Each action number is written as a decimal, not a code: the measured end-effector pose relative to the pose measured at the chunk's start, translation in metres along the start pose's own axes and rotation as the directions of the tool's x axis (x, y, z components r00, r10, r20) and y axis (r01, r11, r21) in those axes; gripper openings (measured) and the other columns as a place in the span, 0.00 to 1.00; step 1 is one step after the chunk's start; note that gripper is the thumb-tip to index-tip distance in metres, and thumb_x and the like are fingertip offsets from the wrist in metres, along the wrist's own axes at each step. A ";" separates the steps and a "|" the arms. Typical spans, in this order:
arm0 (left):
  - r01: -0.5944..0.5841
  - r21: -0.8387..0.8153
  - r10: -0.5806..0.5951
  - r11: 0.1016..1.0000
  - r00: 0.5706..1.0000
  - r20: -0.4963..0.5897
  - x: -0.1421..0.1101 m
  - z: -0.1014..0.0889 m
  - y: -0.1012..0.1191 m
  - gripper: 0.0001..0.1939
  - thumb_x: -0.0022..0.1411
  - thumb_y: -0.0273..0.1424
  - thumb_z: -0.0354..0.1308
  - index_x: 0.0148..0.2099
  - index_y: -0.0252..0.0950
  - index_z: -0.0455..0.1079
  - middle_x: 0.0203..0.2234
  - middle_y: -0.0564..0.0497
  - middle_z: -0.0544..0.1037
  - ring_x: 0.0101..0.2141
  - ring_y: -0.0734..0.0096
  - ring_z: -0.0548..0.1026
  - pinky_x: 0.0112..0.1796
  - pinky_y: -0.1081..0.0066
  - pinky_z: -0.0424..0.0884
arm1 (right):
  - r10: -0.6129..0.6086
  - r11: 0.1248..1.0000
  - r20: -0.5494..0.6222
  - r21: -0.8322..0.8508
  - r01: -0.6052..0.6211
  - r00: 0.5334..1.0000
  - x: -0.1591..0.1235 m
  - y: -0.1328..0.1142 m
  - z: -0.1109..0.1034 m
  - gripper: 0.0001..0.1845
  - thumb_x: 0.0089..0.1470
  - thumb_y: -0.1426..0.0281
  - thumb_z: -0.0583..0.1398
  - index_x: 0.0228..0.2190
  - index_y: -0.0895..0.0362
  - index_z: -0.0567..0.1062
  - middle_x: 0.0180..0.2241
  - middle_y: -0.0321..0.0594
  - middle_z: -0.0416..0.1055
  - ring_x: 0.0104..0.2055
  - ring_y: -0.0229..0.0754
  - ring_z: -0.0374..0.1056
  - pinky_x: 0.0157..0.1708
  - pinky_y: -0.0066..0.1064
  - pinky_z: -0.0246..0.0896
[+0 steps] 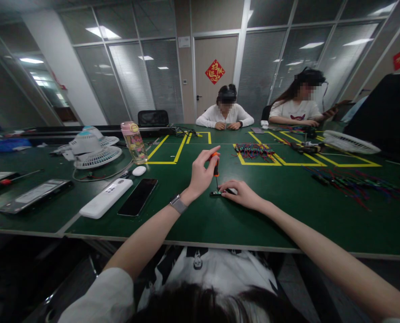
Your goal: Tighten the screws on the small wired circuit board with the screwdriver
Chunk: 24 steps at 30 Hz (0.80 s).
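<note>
My left hand, with a watch on its wrist, has its fingers closed around the orange and black handle of a screwdriver. The screwdriver stands nearly upright, its thin shaft reaching down to a small circuit board on the green table. From the right, my right hand pinches the board's edge and keeps it against the tabletop. Its fingers partly cover the board and the screwdriver's tip. A small whitish piece shows beside the right fingers; I cannot tell what it is.
Left of my hands lie a black phone, a white power bank and a hard drive. Behind them stand a pink-lidded bottle and a white fan. Wired boards and more wires lie right. Two people sit opposite.
</note>
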State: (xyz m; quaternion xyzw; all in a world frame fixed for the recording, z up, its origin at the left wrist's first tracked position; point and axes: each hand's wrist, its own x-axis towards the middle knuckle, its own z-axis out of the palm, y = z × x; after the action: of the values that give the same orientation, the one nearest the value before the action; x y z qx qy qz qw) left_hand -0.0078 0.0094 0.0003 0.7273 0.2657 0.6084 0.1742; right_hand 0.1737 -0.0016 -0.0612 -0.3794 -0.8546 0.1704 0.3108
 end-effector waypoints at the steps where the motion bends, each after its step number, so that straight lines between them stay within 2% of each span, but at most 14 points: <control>1: 0.019 -0.040 -0.018 0.999 1.000 0.017 0.000 0.000 0.000 0.16 0.69 0.33 0.48 0.55 0.37 0.68 0.40 0.47 0.76 0.39 0.71 0.75 0.43 0.70 0.70 | -0.001 1.000 -0.001 0.000 0.001 1.000 0.000 0.000 0.000 0.06 0.54 0.71 0.62 0.35 0.54 0.79 0.41 0.42 0.78 0.45 0.47 0.73 0.49 0.40 0.66; 5: 0.069 -0.105 -0.064 0.992 0.997 0.047 -0.002 0.001 0.001 0.17 0.70 0.33 0.45 0.57 0.38 0.65 0.44 0.46 0.76 0.41 0.70 0.76 0.43 0.69 0.70 | -0.003 1.000 0.001 0.003 0.003 1.000 0.000 0.000 0.000 0.06 0.54 0.71 0.62 0.35 0.54 0.79 0.41 0.42 0.78 0.44 0.47 0.73 0.48 0.41 0.66; 12: -0.001 0.076 0.005 0.997 0.999 -0.049 -0.002 -0.001 0.002 0.11 0.63 0.36 0.57 0.47 0.39 0.73 0.34 0.51 0.71 0.36 0.72 0.70 0.39 0.72 0.68 | -0.012 1.000 -0.005 0.001 0.012 1.000 0.000 0.003 0.001 0.06 0.54 0.71 0.62 0.35 0.53 0.79 0.41 0.42 0.78 0.45 0.47 0.73 0.49 0.41 0.66; 15: 0.005 0.100 -0.001 0.995 0.999 -0.037 -0.002 -0.002 0.002 0.13 0.68 0.36 0.51 0.50 0.41 0.72 0.36 0.50 0.69 0.37 0.72 0.70 0.41 0.72 0.68 | -0.008 1.000 -0.002 0.000 0.008 1.000 0.000 0.002 0.001 0.06 0.54 0.71 0.62 0.35 0.53 0.79 0.41 0.42 0.78 0.45 0.47 0.73 0.49 0.41 0.66; 17: -0.008 0.081 0.008 0.997 1.000 -0.009 -0.002 -0.001 0.001 0.16 0.70 0.34 0.46 0.55 0.41 0.69 0.41 0.49 0.70 0.42 0.71 0.70 0.45 0.71 0.67 | -0.008 1.000 0.002 0.001 0.008 1.000 0.000 0.001 0.001 0.06 0.54 0.71 0.62 0.35 0.53 0.79 0.41 0.42 0.78 0.45 0.47 0.73 0.48 0.41 0.66; 19: -0.026 0.037 0.026 0.999 1.000 0.017 -0.002 -0.001 0.001 0.17 0.71 0.32 0.44 0.58 0.41 0.65 0.45 0.48 0.71 0.46 0.71 0.70 0.48 0.70 0.66 | -0.011 1.000 0.001 0.002 0.011 1.000 0.000 0.001 0.000 0.06 0.54 0.71 0.62 0.35 0.54 0.79 0.41 0.42 0.78 0.44 0.47 0.73 0.48 0.40 0.66; 21: -0.036 0.003 0.036 0.999 0.999 0.024 -0.002 0.000 0.002 0.17 0.70 0.31 0.46 0.58 0.40 0.65 0.45 0.48 0.73 0.46 0.71 0.71 0.48 0.70 0.66 | -0.014 1.000 -0.003 0.002 0.014 1.000 0.000 0.002 0.001 0.06 0.54 0.71 0.62 0.35 0.54 0.79 0.41 0.42 0.78 0.44 0.47 0.73 0.48 0.40 0.66; 24: -0.036 0.038 0.037 0.999 0.999 -0.023 -0.002 0.000 0.004 0.13 0.66 0.32 0.53 0.51 0.40 0.71 0.39 0.50 0.74 0.40 0.71 0.72 0.43 0.72 0.68 | -0.016 1.000 -0.004 0.002 0.016 1.000 0.000 0.003 0.001 0.06 0.54 0.72 0.62 0.35 0.53 0.79 0.42 0.41 0.78 0.45 0.47 0.73 0.49 0.41 0.66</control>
State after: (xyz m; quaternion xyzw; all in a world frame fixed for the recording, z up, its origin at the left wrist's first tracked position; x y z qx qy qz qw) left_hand -0.0075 0.0050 0.0007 0.7277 0.2657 0.6151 0.1463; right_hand 0.1745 0.0004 -0.0638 -0.3727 -0.8569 0.1678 0.3142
